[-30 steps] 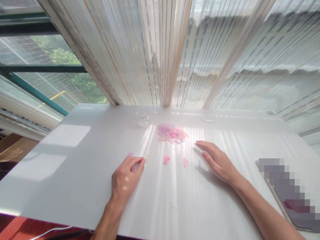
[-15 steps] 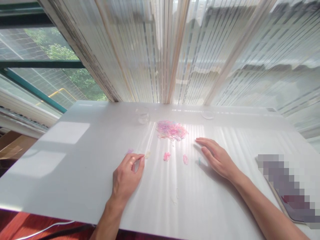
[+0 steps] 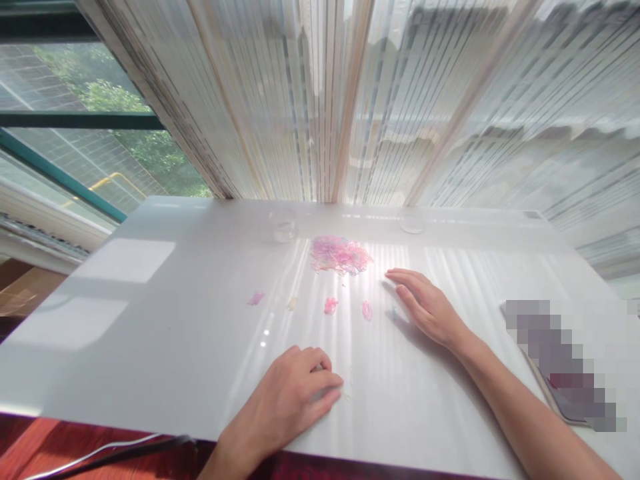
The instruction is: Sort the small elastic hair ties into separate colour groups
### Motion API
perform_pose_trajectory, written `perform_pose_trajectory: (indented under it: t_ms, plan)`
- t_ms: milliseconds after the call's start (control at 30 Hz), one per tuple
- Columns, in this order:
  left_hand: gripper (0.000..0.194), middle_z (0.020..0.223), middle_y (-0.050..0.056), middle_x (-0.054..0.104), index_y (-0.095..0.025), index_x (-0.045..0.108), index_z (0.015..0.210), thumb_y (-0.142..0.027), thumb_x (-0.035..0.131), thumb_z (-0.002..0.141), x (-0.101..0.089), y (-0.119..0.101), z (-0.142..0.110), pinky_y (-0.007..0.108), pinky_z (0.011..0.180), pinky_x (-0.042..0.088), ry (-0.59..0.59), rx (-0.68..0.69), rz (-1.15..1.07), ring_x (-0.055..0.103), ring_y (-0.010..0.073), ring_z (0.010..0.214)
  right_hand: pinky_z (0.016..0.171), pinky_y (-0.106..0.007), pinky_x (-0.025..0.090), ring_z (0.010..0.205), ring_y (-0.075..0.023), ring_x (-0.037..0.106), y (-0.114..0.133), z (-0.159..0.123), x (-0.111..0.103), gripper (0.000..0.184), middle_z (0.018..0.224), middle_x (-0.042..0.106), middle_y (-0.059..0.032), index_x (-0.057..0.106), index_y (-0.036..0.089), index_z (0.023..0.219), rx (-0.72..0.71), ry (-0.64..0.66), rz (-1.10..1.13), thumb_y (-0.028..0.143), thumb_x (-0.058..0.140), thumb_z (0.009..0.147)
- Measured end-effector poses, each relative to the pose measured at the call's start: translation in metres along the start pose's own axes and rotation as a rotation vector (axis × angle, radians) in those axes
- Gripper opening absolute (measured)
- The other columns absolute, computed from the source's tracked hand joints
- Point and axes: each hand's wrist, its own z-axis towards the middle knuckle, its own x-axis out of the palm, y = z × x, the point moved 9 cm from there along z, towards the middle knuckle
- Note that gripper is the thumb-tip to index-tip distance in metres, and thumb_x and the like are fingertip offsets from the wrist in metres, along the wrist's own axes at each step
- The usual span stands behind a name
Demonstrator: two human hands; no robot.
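Note:
A pile of thin pastel loops, which look like small rubber bands (image 3: pixel 340 255), lies mostly pink at mid-table. In front of it sit small separate groups: a purple bunch (image 3: pixel 257 297), a yellowish bunch (image 3: pixel 293 304), a red-pink bunch (image 3: pixel 331 306), a pink bunch (image 3: pixel 367 310) and a bluish piece (image 3: pixel 394 313). My left hand (image 3: pixel 300 393) is low over the near table, thumb and index tips almost together beside pale loops (image 3: pixel 349 385); anything between the tips is hidden. My right hand (image 3: pixel 430 307) rests with fingers stretched out, right of the pile, holding nothing.
A clear round container (image 3: pixel 285 230) and a clear round lid (image 3: pixel 412 225) stand toward the far edge of the white table (image 3: pixel 125 347). A pixelated flat device (image 3: pixel 555 367) lies at the right. Curtains hang behind, and a cable (image 3: pixel 100 457) runs below the table.
My left hand has left the yellowish bunch and moved nearer and to the right, to the pale loops. My right hand has stayed about where it was. The view shifted slightly.

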Motion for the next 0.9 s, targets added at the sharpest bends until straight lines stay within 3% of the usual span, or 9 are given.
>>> perform_pose_trajectory:
  t_ms: [200,367,500,633,900]
  plan:
    - [0.015,0.087,-0.001,0.069,-0.021,0.068,0.088,-0.01,0.063,0.096,0.001,-0.003,0.005,0.029,0.066,0.042,-0.023,0.051,0.013,0.06,0.0142,0.07,0.109,-0.058,0.055,0.131,-0.0327,0.065,0.001,0.0,0.0,0.042,0.137,0.07,-0.0114,0.068,0.028,0.129,-0.017,-0.01,-0.011,0.055,0.042,0.11]
    - [0.014,0.09,-0.001,0.069,-0.022,0.065,0.096,-0.01,0.059,0.096,-0.01,0.008,0.011,0.026,0.064,0.045,-0.037,-0.044,-0.103,0.057,0.0126,0.067,0.105,-0.053,0.059,0.129,-0.0303,0.066,0.014,-0.004,-0.004,0.034,0.134,0.071,-0.0107,0.068,0.028,0.128,-0.087,-0.071,0.008,0.047,0.046,0.111]
    - [0.012,0.089,-0.003,0.071,-0.023,0.065,0.097,-0.013,0.059,0.098,-0.025,0.012,0.026,0.025,0.062,0.046,-0.185,-0.103,-0.152,0.052,0.0103,0.061,0.105,-0.049,0.06,0.128,-0.0285,0.066,0.038,-0.011,-0.002,0.028,0.134,0.07,-0.0113,0.067,0.027,0.131,-0.228,-0.074,0.021,0.038,0.052,0.109]
    - [0.01,0.084,-0.003,0.072,-0.022,0.066,0.095,-0.015,0.061,0.099,-0.033,0.004,0.046,0.024,0.062,0.048,-0.338,-0.063,-0.128,0.051,0.0095,0.058,0.103,-0.047,0.061,0.125,-0.0287,0.067,0.064,-0.017,0.001,0.028,0.133,0.069,-0.0139,0.065,0.025,0.133,-0.389,-0.048,0.012,0.032,0.058,0.107]
    - [0.012,0.086,-0.002,0.078,-0.021,0.07,0.096,-0.01,0.069,0.094,-0.041,-0.003,0.053,0.022,0.057,0.051,-0.595,0.024,-0.136,0.065,0.0095,0.061,0.098,-0.048,0.062,0.119,-0.0297,0.069,0.091,-0.027,0.001,0.028,0.12,0.075,-0.0135,0.065,0.021,0.127,-0.535,-0.07,0.039,0.027,0.067,0.1]
